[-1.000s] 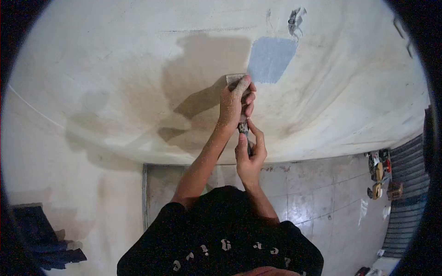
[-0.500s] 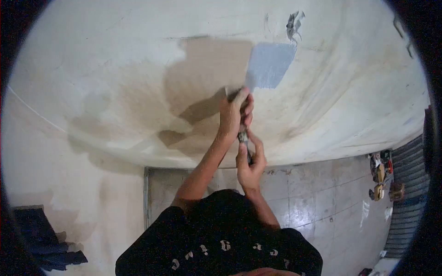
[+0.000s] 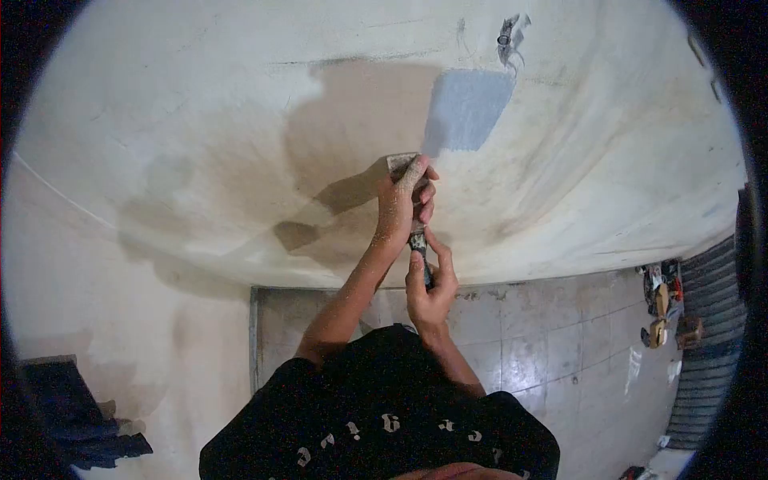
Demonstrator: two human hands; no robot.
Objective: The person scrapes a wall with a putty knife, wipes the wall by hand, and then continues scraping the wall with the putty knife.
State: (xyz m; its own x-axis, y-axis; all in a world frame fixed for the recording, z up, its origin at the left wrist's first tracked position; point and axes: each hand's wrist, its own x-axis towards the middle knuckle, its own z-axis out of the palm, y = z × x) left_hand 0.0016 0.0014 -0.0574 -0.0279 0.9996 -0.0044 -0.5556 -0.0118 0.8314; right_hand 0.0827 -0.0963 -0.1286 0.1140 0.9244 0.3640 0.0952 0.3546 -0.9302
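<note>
My left hand (image 3: 400, 200) is closed near the upper end of a scraper, its fingers at the broad, pale-smeared blade (image 3: 402, 165). Lower down, my right hand (image 3: 433, 288) pinches the dark handle (image 3: 419, 246) of a tool, which looks like a second one whose tip meets the first. Where the two meet is partly hidden by my fingers. Both hands are in front of the off-white wall (image 3: 480, 208). Just above them a blue-grey patch (image 3: 470, 110) marks the wall, with a dark damaged spot (image 3: 506, 40) higher up.
Below the wall lies a tiled floor (image 3: 560, 344). Assorted items (image 3: 658, 308) stand at the right beside a ribbed shutter (image 3: 704, 344). Dark cloth (image 3: 72, 408) is at the lower left. Shadows of my arms and head fall on the wall.
My left hand has turned slightly, and more of the blade shows. My right hand has shifted a little to the left with the handle.
</note>
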